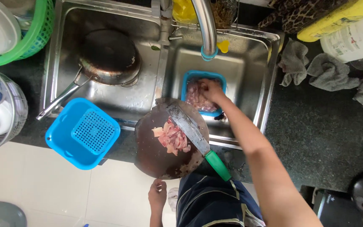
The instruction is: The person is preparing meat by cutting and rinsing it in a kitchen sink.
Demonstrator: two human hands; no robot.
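In the sink's blue tub [188, 77] of raw meat [198, 98], right hand [210, 89] gripping pieces; left hand [157, 195] loosely open, empty.

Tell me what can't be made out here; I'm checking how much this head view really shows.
- Right hand: fingertips buried in the meat in the blue tub, so its grip is unclear.
- Left hand: hangs below the round cutting board; open or closed is unreadable.
- Cleaver: covers part of the cut meat.
- Faucet: hides the sink behind it.

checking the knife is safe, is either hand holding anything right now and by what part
The knife lies unheld on the cutting board. The right hand is in the meat in the blue tub; its grip is unclear. The left hand holds nothing.
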